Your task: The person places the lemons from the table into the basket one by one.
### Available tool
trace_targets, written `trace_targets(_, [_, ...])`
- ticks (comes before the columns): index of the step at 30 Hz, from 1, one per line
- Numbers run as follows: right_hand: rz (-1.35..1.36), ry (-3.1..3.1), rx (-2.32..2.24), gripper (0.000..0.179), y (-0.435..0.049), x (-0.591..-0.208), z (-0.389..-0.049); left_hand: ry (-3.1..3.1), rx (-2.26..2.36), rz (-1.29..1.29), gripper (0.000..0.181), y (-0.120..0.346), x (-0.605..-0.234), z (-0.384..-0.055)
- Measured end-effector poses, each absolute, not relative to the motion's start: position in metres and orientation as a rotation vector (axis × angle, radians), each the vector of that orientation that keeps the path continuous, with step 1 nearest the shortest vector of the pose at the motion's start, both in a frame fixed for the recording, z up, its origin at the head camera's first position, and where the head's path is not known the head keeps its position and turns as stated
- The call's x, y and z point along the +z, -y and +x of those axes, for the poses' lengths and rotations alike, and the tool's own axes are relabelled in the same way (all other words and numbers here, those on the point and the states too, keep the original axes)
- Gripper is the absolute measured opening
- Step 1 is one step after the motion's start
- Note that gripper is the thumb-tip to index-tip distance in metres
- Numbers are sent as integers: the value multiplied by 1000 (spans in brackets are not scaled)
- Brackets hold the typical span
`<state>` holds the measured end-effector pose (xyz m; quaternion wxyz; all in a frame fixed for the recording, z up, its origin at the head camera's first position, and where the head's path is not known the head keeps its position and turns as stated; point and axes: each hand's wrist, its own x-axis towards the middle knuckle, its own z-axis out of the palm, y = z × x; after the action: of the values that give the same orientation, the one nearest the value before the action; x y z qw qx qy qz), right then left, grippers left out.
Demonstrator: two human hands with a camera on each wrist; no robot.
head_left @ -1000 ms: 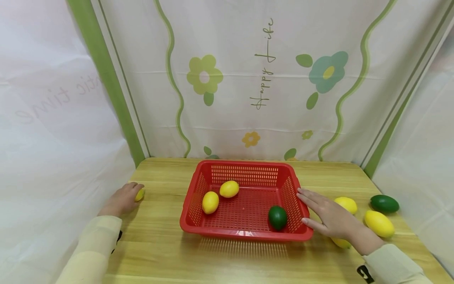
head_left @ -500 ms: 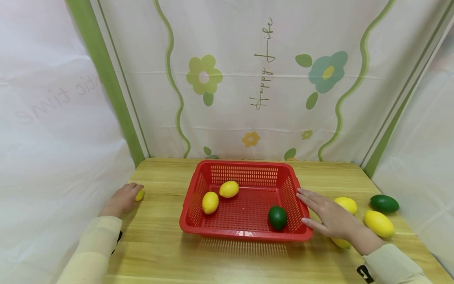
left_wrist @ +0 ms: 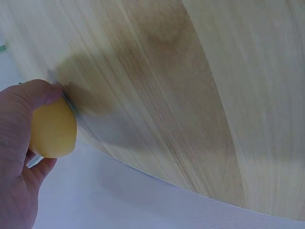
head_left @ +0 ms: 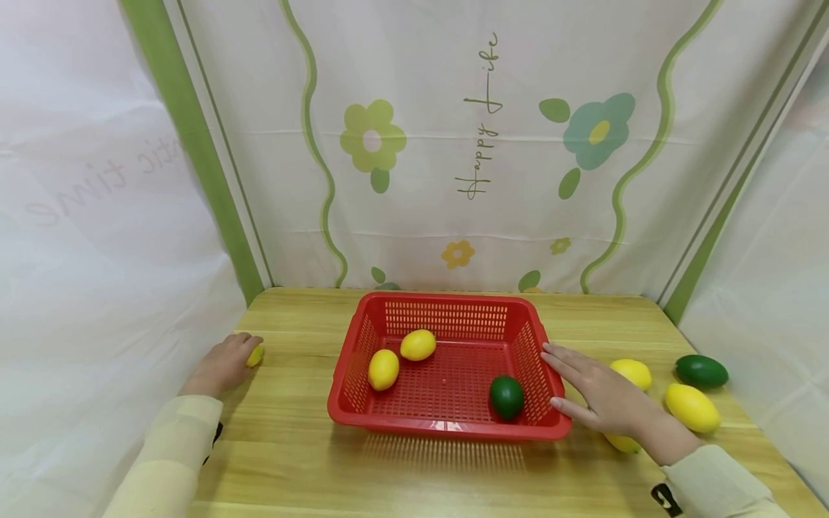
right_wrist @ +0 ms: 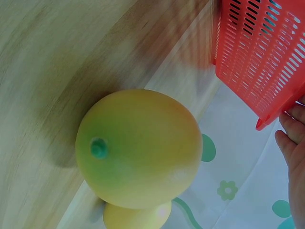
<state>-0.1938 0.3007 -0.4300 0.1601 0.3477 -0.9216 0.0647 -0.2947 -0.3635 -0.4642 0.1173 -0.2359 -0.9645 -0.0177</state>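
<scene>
At the table's left edge, my left hand (head_left: 223, 363) grips a yellow lemon (head_left: 255, 355). The left wrist view has thumb and fingers around the lemon (left_wrist: 53, 129), close over the wood. A red plastic basket (head_left: 447, 429) stands mid-table. Inside it lie two lemons, one by the left wall (head_left: 384, 370) and one farther back (head_left: 418, 345), plus a dark green avocado-like fruit (head_left: 506, 397) at the right. My right hand (head_left: 602, 396) rests against the basket's right rim, fingers fairly straight. In the right wrist view its fingers touch the basket (right_wrist: 262, 57) edge.
Right of the basket are a back lemon (head_left: 631, 374), a right lemon (head_left: 692, 408), a lemon (head_left: 623, 442) partly hidden under my right wrist, and another dark green fruit (head_left: 702, 372). A flower-printed curtain (head_left: 414, 208) hangs behind the wooden table (head_left: 291, 460) and on both sides.
</scene>
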Motion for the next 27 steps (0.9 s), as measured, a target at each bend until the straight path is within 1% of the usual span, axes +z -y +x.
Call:
trace_targets(10, [992, 2646, 193, 69, -301, -430, -195, 2701, -44, -724, 44, 364, -465, -297])
trace_targets(18, [994, 2642, 196, 69, -300, -429, -194, 2549, -25, -782, 59, 364, -465, -299])
trace_targets(27, [988, 2649, 198, 70, -300, -428, -194, 2314, -25, -863, 64, 361, -455, -307])
